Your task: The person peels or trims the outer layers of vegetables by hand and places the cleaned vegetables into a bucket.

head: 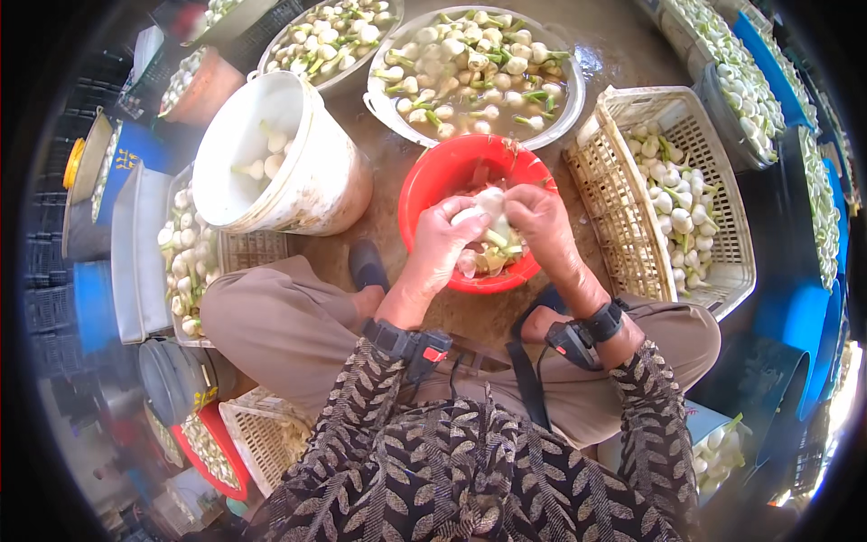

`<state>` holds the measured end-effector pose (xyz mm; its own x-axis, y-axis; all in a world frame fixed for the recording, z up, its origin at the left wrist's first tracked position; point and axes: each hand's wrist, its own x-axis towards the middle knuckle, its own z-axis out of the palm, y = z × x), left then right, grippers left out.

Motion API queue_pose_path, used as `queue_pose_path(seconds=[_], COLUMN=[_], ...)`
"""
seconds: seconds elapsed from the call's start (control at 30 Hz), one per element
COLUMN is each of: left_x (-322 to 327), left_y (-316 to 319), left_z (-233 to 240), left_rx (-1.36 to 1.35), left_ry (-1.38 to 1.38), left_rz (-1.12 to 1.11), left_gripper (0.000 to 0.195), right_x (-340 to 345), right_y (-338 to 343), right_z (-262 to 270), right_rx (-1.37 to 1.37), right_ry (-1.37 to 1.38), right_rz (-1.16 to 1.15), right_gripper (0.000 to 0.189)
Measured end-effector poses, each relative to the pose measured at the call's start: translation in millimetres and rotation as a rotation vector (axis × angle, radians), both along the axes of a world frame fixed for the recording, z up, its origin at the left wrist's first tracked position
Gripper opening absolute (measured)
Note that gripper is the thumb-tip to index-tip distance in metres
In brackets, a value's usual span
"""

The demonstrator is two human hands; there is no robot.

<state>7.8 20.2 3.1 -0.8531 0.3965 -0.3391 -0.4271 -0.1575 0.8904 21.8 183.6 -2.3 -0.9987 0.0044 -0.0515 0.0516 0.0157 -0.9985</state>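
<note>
Over a red plastic basin [414, 203], my left hand [440, 234] grips a pale garlic bulb [489, 200] between thumb and fingers. The fingertips of my right hand [545, 220] are pinched together at the bulb's right side; whether they hold the bulb itself or a bit of its skin is hard to make out. Below both hands, garlic peelings and cut green stem pieces [498, 254] lie in the basin. The basin stands on the wet floor between my feet.
A wide metal basin [579, 88] of murky water and garlic is beyond the red one. To the left stands a white bucket [339, 183] with several bulbs; to the right, a plastic crate [630, 217] of bulbs. Another garlic-filled basin [399, 13] is at the far left.
</note>
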Motion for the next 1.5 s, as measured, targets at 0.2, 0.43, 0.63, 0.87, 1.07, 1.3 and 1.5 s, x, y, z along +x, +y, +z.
queue_pose_path(seconds=[0.2,0.43,0.63,0.87,1.07,1.3,1.5], left_x=[-3,-2,-14,-53,-80,-92,-106], left_y=[2,-22,-1,23,21,16,9], left_z=[2,-7,-33,-39,-38,-36,-47], left_rx=[0.446,0.091,0.012,-0.084,-0.913,-0.675,-0.469], left_ry=[-0.163,0.012,0.198,0.137,0.424,0.511,0.352], left_rz=[0.022,-0.234,0.214,0.269,-0.136,-0.120,-0.038], left_gripper=[0.043,0.045,0.027,0.026,0.019,0.032,0.031], right_x=[-3,-34,-10,-8,-77,-248,-283], right_y=[7,54,24,35,162,113,112], right_z=[-4,-16,-56,21,40,-132,-182], right_rx=[-0.270,0.044,0.651,0.452,1.225,1.255,1.238], right_ry=[-0.151,-0.015,0.355,-0.096,0.363,-0.095,-0.196], right_rz=[-0.038,-0.259,0.241,-0.129,-0.604,0.484,0.814], right_gripper=[0.013,0.019,0.029,0.013,0.011,0.039,0.030])
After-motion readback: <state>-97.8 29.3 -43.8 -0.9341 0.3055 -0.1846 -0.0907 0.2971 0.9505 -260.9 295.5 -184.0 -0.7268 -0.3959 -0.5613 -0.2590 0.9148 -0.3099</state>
